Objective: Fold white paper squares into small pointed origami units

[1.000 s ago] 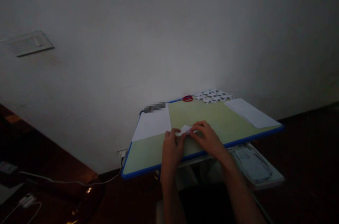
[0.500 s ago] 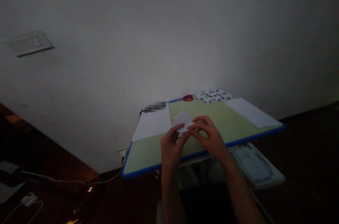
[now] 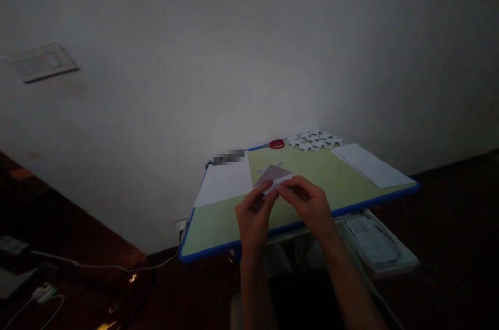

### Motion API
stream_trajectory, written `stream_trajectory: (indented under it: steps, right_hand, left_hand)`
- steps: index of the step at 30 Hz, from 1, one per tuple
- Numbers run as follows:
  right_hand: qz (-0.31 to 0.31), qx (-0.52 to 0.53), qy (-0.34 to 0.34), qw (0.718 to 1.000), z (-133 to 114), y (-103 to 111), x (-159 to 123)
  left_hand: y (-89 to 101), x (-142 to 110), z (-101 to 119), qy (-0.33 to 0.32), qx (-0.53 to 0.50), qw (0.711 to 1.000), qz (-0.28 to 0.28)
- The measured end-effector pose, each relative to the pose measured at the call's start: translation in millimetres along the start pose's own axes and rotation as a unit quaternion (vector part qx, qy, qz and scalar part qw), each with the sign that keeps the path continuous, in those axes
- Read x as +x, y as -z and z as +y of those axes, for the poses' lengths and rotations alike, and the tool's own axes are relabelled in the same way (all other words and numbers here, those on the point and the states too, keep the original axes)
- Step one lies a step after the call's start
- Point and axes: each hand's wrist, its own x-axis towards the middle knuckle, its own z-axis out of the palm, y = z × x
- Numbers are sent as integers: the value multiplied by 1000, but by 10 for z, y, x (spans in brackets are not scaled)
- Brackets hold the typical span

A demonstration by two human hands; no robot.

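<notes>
A small white sheet of folded paper is held up above the green tabletop, its upper part coming to a point. My left hand pinches its lower left side between thumb and fingers. At the right, my right hand grips the lower edge, where a lighter folded strip shows. Just behind the held piece, pointed white paper tips stick out; whether they lie on the table or belong to the held paper I cannot tell.
Red-handled scissors lie at the table's back edge, beside several folded paper stars. A stack of white paper is at the right, a white sheet at the left. Below the tabletop, an open drawer juts out.
The held paper now shows a darker triangular face and a lighter folded strip along its lower edge. My right fingers have drawn closer together over it; my left hand has barely moved.
</notes>
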Motion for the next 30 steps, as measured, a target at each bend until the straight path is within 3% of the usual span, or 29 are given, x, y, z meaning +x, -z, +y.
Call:
stream_trajectory:
  steps: [10, 17, 25, 30]
  right_hand:
    - [14, -24, 12, 1000, 25, -48, -19]
    - [51, -3, -19, 999, 5, -132, -52]
    - [22, -77, 28, 996, -22, -72, -42]
    - [38, -109, 37, 993, -28, -85, -41]
  left_hand:
    - [-14, 13, -6, -25, 17, 999, 20]
    - [-13, 17, -42, -21, 21, 998, 49]
    - [-12, 3, -6, -19, 28, 999, 39]
    - [-50, 0, -1, -22, 17, 998, 55]
